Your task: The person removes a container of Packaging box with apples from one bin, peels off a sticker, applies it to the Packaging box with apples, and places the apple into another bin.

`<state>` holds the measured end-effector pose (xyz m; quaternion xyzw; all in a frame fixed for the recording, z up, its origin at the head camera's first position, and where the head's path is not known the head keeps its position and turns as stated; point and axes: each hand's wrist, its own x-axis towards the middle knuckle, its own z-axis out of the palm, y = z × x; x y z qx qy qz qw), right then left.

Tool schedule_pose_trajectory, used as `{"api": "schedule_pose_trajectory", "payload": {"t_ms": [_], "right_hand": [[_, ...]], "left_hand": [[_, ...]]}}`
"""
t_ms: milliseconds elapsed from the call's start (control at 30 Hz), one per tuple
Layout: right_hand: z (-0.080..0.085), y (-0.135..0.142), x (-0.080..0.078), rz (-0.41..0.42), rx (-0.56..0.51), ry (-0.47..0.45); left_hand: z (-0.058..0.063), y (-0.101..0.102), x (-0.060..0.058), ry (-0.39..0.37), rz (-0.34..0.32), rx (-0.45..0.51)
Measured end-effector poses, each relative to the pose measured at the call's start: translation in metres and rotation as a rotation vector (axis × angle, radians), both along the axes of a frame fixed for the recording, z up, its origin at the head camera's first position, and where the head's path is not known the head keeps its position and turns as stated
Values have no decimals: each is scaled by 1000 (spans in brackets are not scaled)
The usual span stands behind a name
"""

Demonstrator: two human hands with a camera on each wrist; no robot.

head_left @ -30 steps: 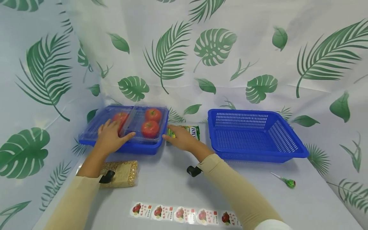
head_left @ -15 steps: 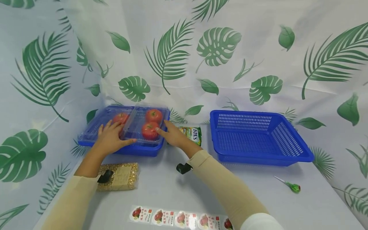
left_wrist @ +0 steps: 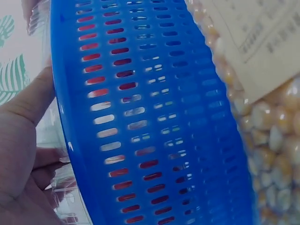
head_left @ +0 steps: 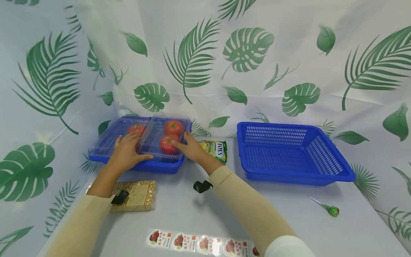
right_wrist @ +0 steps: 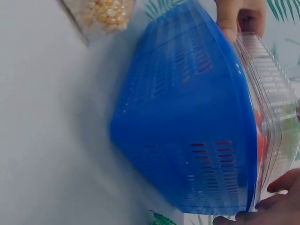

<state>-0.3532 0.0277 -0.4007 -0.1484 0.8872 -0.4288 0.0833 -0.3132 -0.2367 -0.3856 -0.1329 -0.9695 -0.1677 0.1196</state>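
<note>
Clear plastic packaging (head_left: 154,151) lies over the left blue basket (head_left: 160,167). Red apples show through it: one apple (head_left: 138,129) partly behind my left hand, and two apples (head_left: 169,144) on the right side. My left hand (head_left: 126,153) holds the packaging near its middle ridge, thumb along the front edge. In the left wrist view its bent fingers (left_wrist: 49,171) lie against the plastic beyond the rim. My right hand (head_left: 194,148) grips the packaging's right edge, thumb on top; the right wrist view shows its fingertips at the corner by the basket rim.
A bag of corn kernels (head_left: 136,196) lies in front of the left basket. A green Fox's packet (head_left: 218,150) sits behind my right wrist. A second blue basket (head_left: 273,157) stands at right, with a lollipop (head_left: 329,208) before it. Apple-print stickers (head_left: 183,242) line the front.
My right hand has moved left, from beside the basket onto the packaging's right edge. My left hand has stayed on the packaging. The head view has shifted slightly.
</note>
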Motion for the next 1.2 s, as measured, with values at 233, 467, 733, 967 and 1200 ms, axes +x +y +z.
{"api": "schedule_pose_trajectory", "payload": {"t_ms": [233,467,733,967,1200], "right_hand": [[-4,4,2,32,-183,-97],[0,6,0,28,-232,-124],[8,4,0,41,-241,-93],[13,4,-1,45,-289,-69],[19,4,3,49,-346,-49]], "left_hand": [[-5,-2,4,-44,-1,108],[-3,-1,6,-38,32,140],[3,-1,7,-54,6,186],[2,1,8,-55,41,259],[-2,3,12,-49,17,462]]}}
